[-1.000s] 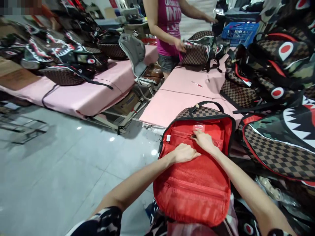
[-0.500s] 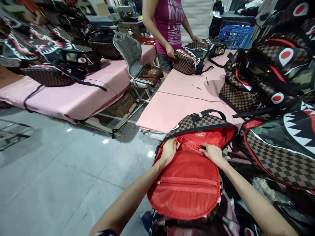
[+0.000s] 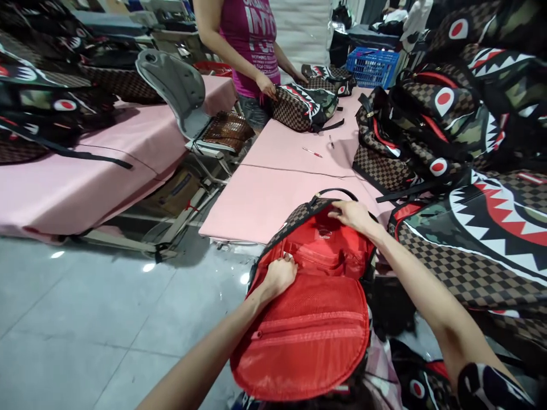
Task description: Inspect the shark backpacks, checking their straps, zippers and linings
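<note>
Head view: the left hand [image 3: 280,276] pinches the red lining of the open backpack [image 3: 307,319]; the right hand [image 3: 354,216] grips its upper rim beside the pink table [image 3: 273,193].

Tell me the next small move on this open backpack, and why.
Probably draw the top rim back with the right hand to widen the open backpack. The left hand grips the red lining at the opening's left edge, the right hand lies on the rim, and the inner pocket between them sits creased and partly shaded.

Bright overhead light, floor [image 3: 85,319] glare, edges warped.
</note>
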Motion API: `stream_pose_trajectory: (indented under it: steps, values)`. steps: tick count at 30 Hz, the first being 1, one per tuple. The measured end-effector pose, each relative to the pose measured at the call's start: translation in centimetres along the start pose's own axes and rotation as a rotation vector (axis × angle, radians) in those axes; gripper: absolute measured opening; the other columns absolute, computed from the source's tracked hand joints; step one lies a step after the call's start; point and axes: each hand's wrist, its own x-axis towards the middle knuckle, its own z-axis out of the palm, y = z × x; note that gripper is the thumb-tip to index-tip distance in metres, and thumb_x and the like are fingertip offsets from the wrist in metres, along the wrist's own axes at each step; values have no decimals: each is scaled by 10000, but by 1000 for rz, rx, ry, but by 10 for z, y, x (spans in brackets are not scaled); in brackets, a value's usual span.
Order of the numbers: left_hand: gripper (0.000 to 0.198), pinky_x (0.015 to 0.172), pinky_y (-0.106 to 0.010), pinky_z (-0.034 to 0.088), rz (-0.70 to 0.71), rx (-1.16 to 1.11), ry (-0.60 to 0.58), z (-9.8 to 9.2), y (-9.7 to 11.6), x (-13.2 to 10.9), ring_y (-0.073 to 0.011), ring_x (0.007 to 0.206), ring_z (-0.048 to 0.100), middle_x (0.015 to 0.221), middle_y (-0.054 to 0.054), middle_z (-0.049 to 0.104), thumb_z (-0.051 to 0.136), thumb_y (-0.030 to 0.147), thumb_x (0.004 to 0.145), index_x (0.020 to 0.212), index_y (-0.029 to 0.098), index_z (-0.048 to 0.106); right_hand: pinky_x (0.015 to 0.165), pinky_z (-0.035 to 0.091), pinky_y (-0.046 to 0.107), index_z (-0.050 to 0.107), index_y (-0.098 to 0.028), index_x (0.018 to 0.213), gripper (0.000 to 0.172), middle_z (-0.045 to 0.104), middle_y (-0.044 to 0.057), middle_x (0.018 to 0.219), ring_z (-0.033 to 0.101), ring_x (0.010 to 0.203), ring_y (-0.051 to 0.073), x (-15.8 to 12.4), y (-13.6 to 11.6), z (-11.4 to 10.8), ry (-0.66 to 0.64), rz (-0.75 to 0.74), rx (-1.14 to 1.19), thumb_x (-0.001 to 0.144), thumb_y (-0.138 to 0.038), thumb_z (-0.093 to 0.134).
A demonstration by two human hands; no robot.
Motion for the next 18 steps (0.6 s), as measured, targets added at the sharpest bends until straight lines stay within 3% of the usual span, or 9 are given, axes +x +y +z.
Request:
stream_pose_trajectory:
  steps: [3, 6, 11, 15, 18]
  values:
    - [338, 770, -366, 494, -19, 14, -21, -4, 4, 3, -263, 888, 643, 989, -178, 645, 328, 244, 887, 961, 71, 609, 762, 417, 262, 621, -162, 1081, 351, 686, 59, 891, 619, 853, 193, 11, 13, -17, 19, 17, 184, 862, -394, 475]
    - [355, 780, -356, 487, -41, 24, -36, -4, 6, 4, -258, 905, 638, 1010, -173, 640, 315, 259, 893, 975, 75, 608, 754, 432, 238, 612, -154, 1110, 358, 680, 52, 963, 621, 851, 166, -7, 24, -6, 8, 95, 381, 883, -359, 426]
    - [374, 785, -370, 479, -65, 45, -61, -4, 10, 5, -266, 914, 634, 974, -184, 645, 299, 262, 895, 973, 72, 612, 760, 430, 291, 642, -183, 1004, 263, 667, 109, 962, 617, 914, 236, -49, 25, 34, -114, 366, 66, 862, -326, 472]
    - [378, 774, -370, 483, -84, 44, -62, -7, 13, 3, -270, 922, 632, 983, -186, 645, 297, 265, 892, 987, 75, 610, 758, 423, 317, 624, -147, 987, 211, 606, 164, 1070, 604, 932, 256, -51, 15, 57, -146, 410, 44, 837, -211, 490]
    - [390, 788, -372, 479, -91, 30, -51, -7, 13, 1, -268, 947, 624, 1033, -183, 634, 280, 266, 896, 990, 84, 612, 754, 415, 315, 614, -107, 977, 228, 589, 188, 1066, 593, 932, 248, -45, 9, 58, -137, 393, 98, 846, -159, 435]
